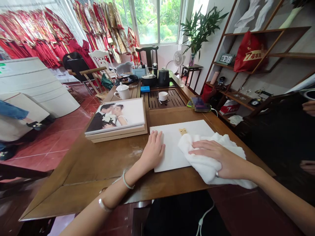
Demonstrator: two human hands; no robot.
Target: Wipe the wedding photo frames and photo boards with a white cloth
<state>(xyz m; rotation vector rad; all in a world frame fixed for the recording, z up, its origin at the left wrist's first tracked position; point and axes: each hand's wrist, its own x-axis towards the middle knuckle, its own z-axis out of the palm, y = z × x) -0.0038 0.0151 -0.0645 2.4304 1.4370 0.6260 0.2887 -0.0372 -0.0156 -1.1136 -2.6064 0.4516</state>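
Observation:
A flat white board [172,144] with a small tan mark near its top edge lies on the wooden table [98,164]. My left hand [154,150] rests flat on the board's left edge, fingers stretched out. My right hand [219,155] lies palm down on a white cloth [204,164], pressing it onto the board's right side. The cloth spreads over the board's right edge and hangs past the table's front edge.
A stack of photo panels [115,119] sits left of the board. Behind it stand a white teapot [122,91], a small cup [162,95], a tea tray and black kettles [163,77]. A phone [199,105] lies at the right. Shelves stand at the right; red garments hang at the back left.

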